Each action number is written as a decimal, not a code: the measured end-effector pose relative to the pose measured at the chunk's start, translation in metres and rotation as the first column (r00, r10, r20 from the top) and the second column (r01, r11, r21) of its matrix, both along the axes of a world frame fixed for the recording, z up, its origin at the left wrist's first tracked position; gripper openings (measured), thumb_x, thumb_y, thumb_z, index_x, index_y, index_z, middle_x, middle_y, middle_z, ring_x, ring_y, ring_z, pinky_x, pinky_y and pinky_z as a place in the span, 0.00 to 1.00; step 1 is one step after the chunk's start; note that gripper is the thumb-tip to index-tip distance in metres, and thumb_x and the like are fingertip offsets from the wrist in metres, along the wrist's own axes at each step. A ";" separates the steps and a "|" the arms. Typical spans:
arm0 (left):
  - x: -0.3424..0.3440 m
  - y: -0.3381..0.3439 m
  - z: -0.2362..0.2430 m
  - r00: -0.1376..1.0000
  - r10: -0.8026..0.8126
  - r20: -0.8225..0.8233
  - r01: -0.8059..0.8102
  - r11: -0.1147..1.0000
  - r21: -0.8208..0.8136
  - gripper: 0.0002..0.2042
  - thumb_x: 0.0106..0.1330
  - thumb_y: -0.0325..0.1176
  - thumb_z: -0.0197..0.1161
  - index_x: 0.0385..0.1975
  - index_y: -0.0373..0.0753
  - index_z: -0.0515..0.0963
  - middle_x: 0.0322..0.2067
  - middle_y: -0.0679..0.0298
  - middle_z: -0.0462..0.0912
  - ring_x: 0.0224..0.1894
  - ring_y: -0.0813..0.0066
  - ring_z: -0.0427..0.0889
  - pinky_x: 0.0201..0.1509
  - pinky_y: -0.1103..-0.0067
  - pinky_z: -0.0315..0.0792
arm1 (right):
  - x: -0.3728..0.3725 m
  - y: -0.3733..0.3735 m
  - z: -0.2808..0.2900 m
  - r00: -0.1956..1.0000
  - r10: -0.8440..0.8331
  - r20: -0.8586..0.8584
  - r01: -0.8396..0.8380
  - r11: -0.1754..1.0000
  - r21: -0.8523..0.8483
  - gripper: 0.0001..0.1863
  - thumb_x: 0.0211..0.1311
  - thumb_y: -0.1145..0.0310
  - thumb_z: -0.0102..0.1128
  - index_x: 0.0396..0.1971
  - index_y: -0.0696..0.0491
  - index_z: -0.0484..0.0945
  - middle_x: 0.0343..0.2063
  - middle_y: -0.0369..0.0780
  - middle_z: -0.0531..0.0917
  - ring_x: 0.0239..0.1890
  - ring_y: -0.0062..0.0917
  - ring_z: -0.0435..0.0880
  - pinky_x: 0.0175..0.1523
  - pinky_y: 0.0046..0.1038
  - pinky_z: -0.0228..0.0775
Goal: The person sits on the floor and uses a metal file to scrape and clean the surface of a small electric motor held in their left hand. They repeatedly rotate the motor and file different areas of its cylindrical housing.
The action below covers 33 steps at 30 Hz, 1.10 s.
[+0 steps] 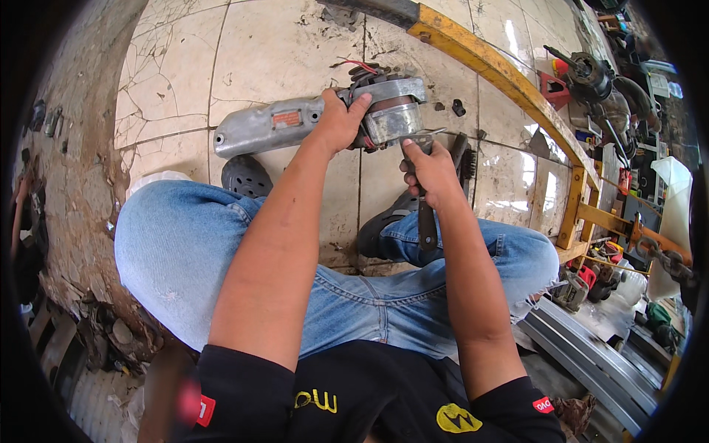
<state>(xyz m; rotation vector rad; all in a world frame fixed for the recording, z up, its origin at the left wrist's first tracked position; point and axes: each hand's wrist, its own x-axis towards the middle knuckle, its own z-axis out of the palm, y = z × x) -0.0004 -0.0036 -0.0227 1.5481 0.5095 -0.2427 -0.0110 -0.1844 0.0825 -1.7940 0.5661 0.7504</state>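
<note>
Black shirt [377, 391], left hand [342, 122] on alternator [394, 124]

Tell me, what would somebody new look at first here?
Probably the big yellow metal frame sweeping across the upper right. Then, in the upper middle, the metal machine part held by the left hand, with the right hand gripping a dark-handled tool against it. A long silvery piece lies left of it.

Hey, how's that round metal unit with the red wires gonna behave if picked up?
The round metal unit is probably heavy for its size, given its solid-looking metal casing. Its curved sides suggest it could roll if set down, while the thin red wires would likely flop about.
</note>
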 end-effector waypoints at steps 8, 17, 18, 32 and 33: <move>0.001 -0.002 0.008 1.000 0.020 0.008 -0.020 0.999 -0.045 0.41 0.66 0.59 0.55 0.61 0.30 0.45 0.50 0.39 0.69 0.42 0.56 0.81 0.27 0.68 0.83 | 0.007 0.009 -0.003 0.993 -0.111 0.052 0.107 0.992 0.060 0.14 0.64 0.61 0.59 0.39 0.55 0.68 0.21 0.39 0.77 0.13 0.19 0.70 0.14 0.23 0.59; 0.001 0.000 0.010 1.000 0.001 -0.009 -0.002 0.999 -0.037 0.41 0.66 0.59 0.55 0.61 0.30 0.45 0.50 0.40 0.70 0.43 0.57 0.81 0.28 0.70 0.83 | -0.006 0.000 -0.003 0.986 -0.049 0.160 0.048 0.999 0.009 0.15 0.63 0.61 0.60 0.40 0.56 0.70 0.22 0.38 0.78 0.17 0.23 0.79 0.15 0.23 0.64; 0.000 0.000 0.009 1.000 0.005 -0.011 -0.005 1.000 -0.025 0.41 0.66 0.59 0.55 0.61 0.29 0.46 0.50 0.40 0.70 0.43 0.58 0.81 0.28 0.71 0.83 | -0.006 0.003 -0.001 0.984 -0.019 0.177 0.019 1.000 0.001 0.16 0.63 0.61 0.60 0.40 0.57 0.70 0.22 0.38 0.78 0.18 0.23 0.80 0.15 0.23 0.65; 0.001 -0.003 0.013 1.000 0.008 0.001 -0.008 1.000 0.028 0.42 0.66 0.59 0.56 0.61 0.27 0.45 0.48 0.40 0.72 0.45 0.57 0.81 0.30 0.72 0.82 | 0.022 0.019 0.005 0.971 0.165 0.172 -0.155 0.985 -0.071 0.15 0.58 0.68 0.62 0.36 0.65 0.70 0.22 0.42 0.79 0.16 0.24 0.79 0.17 0.27 0.71; 0.002 -0.003 0.010 1.000 0.004 0.011 -0.004 0.999 0.032 0.42 0.66 0.59 0.56 0.61 0.27 0.45 0.48 0.40 0.72 0.45 0.57 0.81 0.31 0.72 0.82 | 0.022 0.018 0.002 0.969 0.155 0.194 -0.146 0.988 -0.058 0.15 0.58 0.69 0.62 0.36 0.65 0.71 0.22 0.43 0.79 0.17 0.25 0.79 0.17 0.27 0.71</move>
